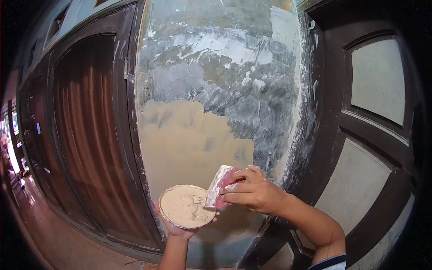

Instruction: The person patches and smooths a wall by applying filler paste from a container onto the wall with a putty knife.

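My left hand (180,230) holds a round bowl (172,220) from below, its fingers around the underside. Thick beige putty (183,207) fills the bowl, with a stirred hollow near its right side. My right hand (256,190) grips a flat red scraper (222,186) smeared with pale putty; its lower edge is at the bowl's right rim, close to the putty. Behind both hands stands a wall (225,67). Smooth beige putty (180,135) coats its lower left and middle, while the upper part is grey with rough white streaks.
On the left is a dark wooden frame (121,103) with glass and a brown curtain (87,121) behind it. A dark door (333,90) with pale panels stands at the right, close to my right forearm. Tiled floor (85,247) shows at the lower left.
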### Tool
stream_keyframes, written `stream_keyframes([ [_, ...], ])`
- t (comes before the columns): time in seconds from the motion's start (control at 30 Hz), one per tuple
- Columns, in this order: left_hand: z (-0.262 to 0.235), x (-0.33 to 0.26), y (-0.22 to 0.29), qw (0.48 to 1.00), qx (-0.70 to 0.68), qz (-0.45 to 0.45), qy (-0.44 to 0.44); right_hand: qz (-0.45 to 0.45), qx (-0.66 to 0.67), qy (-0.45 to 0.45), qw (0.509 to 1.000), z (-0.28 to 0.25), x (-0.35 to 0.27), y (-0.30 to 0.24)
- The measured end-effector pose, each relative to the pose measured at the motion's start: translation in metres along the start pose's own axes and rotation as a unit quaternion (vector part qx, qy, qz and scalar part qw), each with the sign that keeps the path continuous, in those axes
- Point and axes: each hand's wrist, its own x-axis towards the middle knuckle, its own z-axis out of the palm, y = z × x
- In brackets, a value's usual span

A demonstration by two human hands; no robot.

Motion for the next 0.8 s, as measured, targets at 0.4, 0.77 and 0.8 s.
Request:
stream_keyframes([
  [0.4,0.013,-0.025,0.020,0.995,-0.025,-0.071,-0.070,-0.063,-0.112,0.006,0.992,0.009,0.024,-0.039],
  [0.77,0.015,-0.043,0.026,0.993,-0.047,-0.085,-0.067,-0.062,-0.112,0.037,0.991,0.018,0.033,-0.065],
  [0.8,0.013,-0.044,0.026,0.994,-0.023,-0.082,-0.072,-0.062,-0.110,0.043,0.991,0.021,0.031,-0.065],
])
